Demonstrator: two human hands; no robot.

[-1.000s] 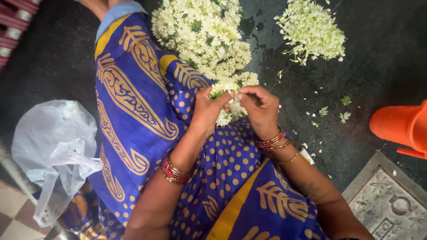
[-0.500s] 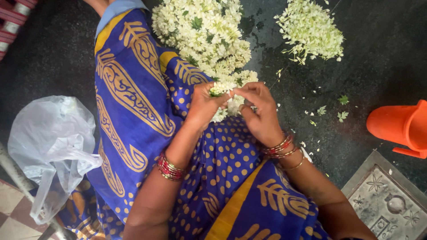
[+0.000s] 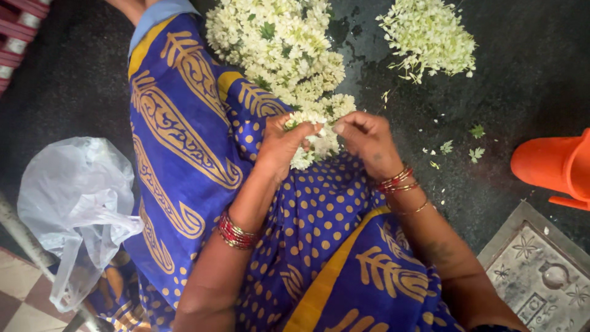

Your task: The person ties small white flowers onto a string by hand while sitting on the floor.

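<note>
Looking down from the head cam, only one view to go through here. Both hands meet over the lap at the near end of a flower garland (image 3: 289,49), white blossoms strung thick. The left hand (image 3: 284,146) is closed around the garland's end, thumb and fingertips pinching the last cluster. The right hand (image 3: 369,140) sits just beside it, fingers curled in with the tips pinched together at the same cluster; whether it holds a bud or thread I can't tell, too small.

The garland's long axis runs away from the hands, up toward the top of the frame, bunching into a big heap beside the blue and gold sari (image 3: 184,141). So the working end is right at the fingertips, and the left hand has the firmer hold on it.

Loose flowers (image 3: 430,37) lie in a separate pile on the dark floor (image 3: 528,80), up and to the right, well apart from the hands, the right hand being nearer. Nothing sits between it and that pile except a few scattered bits.

Around that: an orange plastic jug (image 3: 553,166) at the right edge, a clear plastic bag (image 3: 74,197) on the left, and a patterned metal plate (image 3: 541,270) bottom right.
</note>
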